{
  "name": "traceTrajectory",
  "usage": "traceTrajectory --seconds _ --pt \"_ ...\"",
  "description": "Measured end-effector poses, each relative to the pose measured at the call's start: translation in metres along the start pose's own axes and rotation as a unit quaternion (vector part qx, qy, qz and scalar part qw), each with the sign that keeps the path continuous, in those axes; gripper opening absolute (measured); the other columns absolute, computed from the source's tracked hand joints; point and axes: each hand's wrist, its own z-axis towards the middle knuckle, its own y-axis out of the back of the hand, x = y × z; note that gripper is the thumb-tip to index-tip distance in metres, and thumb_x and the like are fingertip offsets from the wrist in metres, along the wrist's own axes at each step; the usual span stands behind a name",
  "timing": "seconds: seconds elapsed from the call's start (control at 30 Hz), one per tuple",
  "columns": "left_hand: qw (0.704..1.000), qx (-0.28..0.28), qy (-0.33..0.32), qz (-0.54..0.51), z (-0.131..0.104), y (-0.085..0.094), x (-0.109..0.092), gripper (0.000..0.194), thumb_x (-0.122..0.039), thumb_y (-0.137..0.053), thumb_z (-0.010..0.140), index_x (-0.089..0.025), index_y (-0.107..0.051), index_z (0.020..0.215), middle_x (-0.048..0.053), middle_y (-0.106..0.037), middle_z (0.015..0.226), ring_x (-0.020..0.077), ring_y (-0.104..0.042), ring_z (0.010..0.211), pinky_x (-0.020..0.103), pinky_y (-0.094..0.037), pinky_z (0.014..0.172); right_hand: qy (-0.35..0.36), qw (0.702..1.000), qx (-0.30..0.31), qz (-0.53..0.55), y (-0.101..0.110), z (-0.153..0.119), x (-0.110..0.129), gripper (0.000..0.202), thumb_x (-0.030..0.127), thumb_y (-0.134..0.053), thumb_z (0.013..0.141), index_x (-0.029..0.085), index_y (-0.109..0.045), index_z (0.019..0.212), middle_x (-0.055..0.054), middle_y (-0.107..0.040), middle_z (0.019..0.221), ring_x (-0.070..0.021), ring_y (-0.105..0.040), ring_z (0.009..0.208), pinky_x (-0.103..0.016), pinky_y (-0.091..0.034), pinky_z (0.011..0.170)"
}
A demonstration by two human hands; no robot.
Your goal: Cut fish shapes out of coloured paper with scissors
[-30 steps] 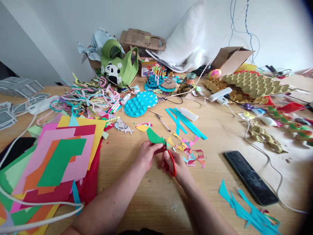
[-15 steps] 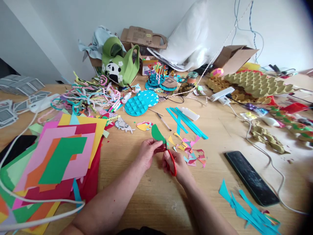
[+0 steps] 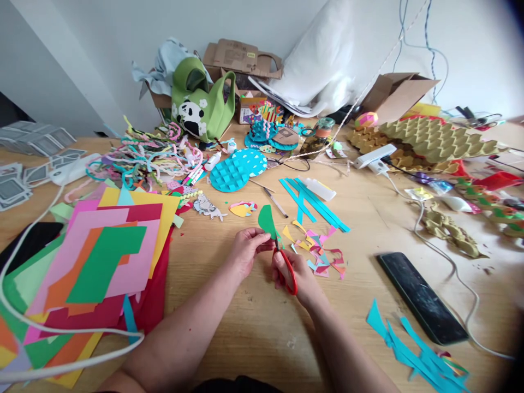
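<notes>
Between the thumb and fingers of my left hand [image 3: 248, 250] is a small piece of green paper [image 3: 267, 219], held upright with a curved outer edge. My right hand [image 3: 297, 275] grips a pair of red-handled scissors [image 3: 291, 270]. Their dark blades point up and away from me and meet the lower right side of the paper, where a narrow green sliver stands off. Both hands are close together above the wooden table [image 3: 254, 333]. Just right of them lie colourful paper scraps [image 3: 321, 252]. The fingertips inside the scissor loops are partly hidden.
Stacked coloured paper [image 3: 104, 262] covers the left, with a white cable [image 3: 82, 334] across it. Blue strips [image 3: 305, 199], a glue bottle [image 3: 320, 189] and a pen [image 3: 276, 202] lie beyond my hands. A phone [image 3: 421, 297] and blue offcuts [image 3: 417, 349] are at right.
The green paper has turned a little more upright and shifted slightly right. The scissors have tilted slightly, and a sliver now shows beside the blades. The camera view has shifted a little.
</notes>
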Motion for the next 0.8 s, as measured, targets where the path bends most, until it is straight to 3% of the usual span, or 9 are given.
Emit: traceTrajectory --seconds 0.33,0.8 --pt "0.999 0.012 -0.01 0.028 0.001 0.0016 -0.0027 0.032 -0.029 -0.088 0.048 -0.013 -0.063 0.061 0.001 -0.066 0.056 0.0117 -0.062 0.054 0.027 -0.051 0.063 0.003 0.999 0.036 0.012 0.0044 -0.002 0.0032 0.067 0.085 -0.052 0.073 0.019 -0.05 0.063 0.0 -0.058 0.052 -0.0099 -0.054 0.04 -0.021 -0.037 0.04" --pt "0.999 0.027 -0.01 0.045 0.0018 0.0043 -0.0018 0.034 -0.032 -0.088 0.051 -0.013 -0.063 0.064 0.003 -0.068 0.06 0.0124 -0.063 0.055 0.029 -0.052 0.067 -0.015 0.999 0.026 -0.008 0.0057 -0.0034 0.0081 0.066 0.085 -0.054 0.071 0.02 -0.048 0.063 0.001 -0.058 0.052 -0.0105 -0.054 0.039 -0.022 -0.038 0.04"
